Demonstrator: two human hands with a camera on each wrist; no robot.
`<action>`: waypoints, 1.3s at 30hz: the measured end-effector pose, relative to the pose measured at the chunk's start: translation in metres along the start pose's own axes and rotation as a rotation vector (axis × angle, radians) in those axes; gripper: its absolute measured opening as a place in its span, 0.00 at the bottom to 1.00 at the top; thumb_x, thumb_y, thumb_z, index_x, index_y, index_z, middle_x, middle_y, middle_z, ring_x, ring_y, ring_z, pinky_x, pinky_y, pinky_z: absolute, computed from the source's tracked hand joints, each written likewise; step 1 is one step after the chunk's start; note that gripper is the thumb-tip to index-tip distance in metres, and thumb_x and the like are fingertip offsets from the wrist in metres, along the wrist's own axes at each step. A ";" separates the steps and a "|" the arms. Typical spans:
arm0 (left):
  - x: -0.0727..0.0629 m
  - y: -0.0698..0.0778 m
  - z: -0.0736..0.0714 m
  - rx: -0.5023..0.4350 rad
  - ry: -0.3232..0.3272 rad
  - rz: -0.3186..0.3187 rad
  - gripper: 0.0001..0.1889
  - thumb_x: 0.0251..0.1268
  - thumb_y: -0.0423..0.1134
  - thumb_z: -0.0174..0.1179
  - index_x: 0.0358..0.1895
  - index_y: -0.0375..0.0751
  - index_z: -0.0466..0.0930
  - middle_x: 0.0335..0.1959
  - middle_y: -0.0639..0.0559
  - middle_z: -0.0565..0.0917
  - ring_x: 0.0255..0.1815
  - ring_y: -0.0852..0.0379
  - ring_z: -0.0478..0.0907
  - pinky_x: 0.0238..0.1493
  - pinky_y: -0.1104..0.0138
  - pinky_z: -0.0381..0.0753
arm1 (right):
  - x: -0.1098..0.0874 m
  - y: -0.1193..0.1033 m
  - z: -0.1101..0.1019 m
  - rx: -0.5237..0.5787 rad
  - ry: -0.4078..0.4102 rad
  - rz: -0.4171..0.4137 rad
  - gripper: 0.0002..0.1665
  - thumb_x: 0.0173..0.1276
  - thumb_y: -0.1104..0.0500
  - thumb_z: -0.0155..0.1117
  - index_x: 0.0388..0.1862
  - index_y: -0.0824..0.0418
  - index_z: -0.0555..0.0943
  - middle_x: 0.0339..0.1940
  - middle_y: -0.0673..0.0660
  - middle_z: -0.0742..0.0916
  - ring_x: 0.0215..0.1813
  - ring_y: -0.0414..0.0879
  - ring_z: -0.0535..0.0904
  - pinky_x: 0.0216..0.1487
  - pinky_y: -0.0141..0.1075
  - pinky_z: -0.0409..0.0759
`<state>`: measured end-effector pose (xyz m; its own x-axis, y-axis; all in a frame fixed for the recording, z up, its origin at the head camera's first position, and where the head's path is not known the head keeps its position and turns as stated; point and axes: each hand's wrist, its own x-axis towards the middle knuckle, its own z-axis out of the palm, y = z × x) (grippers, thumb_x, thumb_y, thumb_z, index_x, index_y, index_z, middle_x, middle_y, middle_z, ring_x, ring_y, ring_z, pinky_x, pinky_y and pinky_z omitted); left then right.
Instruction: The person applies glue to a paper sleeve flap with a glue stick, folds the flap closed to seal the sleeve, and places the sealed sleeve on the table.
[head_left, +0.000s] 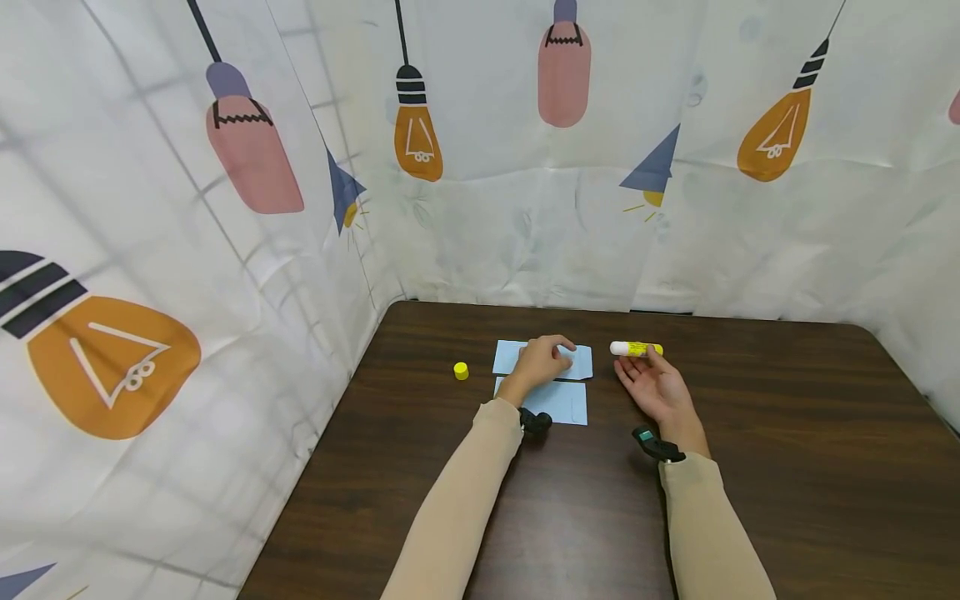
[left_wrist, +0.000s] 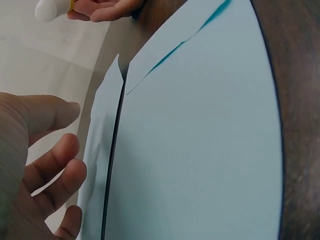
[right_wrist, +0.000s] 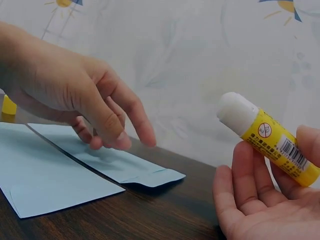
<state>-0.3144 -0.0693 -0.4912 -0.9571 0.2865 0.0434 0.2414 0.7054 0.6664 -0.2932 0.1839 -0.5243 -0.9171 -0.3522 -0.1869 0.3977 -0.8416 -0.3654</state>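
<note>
Two pale blue folded papers that look like envelopes lie one behind the other, a narrow gap between them. My left hand (head_left: pixel 538 362) hovers over the far paper (head_left: pixel 581 364), fingers loosely bent and holding nothing; the thumb stands apart from the fingertips in the left wrist view. At its right end, the far paper shows a creased flap (right_wrist: pixel 157 176). The near paper (head_left: pixel 564 403) lies flat, partly under my left wrist. To the right, my right hand (head_left: pixel 657 390) holds an uncapped yellow glue stick (right_wrist: pixel 274 141) between thumb and fingers, its white end pointing left.
A yellow cap (head_left: pixel 461 371) stands on the dark wooden table (head_left: pixel 787 433), left of the papers. White printed cloth (head_left: pixel 495 242) hangs behind the table and along its left side. Each wrist wears a black band, such as the right band (head_left: pixel 657 446).
</note>
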 end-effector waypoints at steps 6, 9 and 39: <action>0.000 0.002 0.004 -0.018 0.009 -0.007 0.12 0.71 0.45 0.64 0.55 0.56 0.86 0.24 0.60 0.79 0.26 0.61 0.74 0.63 0.47 0.63 | 0.000 0.000 0.000 0.011 -0.015 -0.006 0.08 0.80 0.54 0.54 0.52 0.52 0.69 0.50 0.56 0.82 0.56 0.48 0.79 0.85 0.39 0.41; 0.001 0.002 0.007 -0.013 0.013 -0.015 0.12 0.70 0.46 0.65 0.54 0.58 0.86 0.23 0.60 0.79 0.26 0.61 0.74 0.62 0.48 0.61 | 0.000 0.000 0.000 0.011 -0.019 -0.005 0.07 0.81 0.53 0.53 0.52 0.53 0.70 0.50 0.56 0.82 0.56 0.48 0.79 0.85 0.39 0.41; 0.015 0.012 0.014 0.111 -0.144 -0.074 0.21 0.68 0.57 0.65 0.64 0.72 0.81 0.33 0.59 0.81 0.36 0.62 0.77 0.66 0.36 0.58 | 0.001 -0.001 -0.002 0.010 -0.019 0.002 0.09 0.81 0.54 0.52 0.55 0.54 0.70 0.49 0.56 0.83 0.56 0.48 0.80 0.85 0.39 0.43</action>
<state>-0.3237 -0.0477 -0.4930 -0.9419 0.3157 -0.1148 0.1953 0.7927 0.5775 -0.2947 0.1849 -0.5256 -0.9167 -0.3614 -0.1704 0.3993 -0.8449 -0.3559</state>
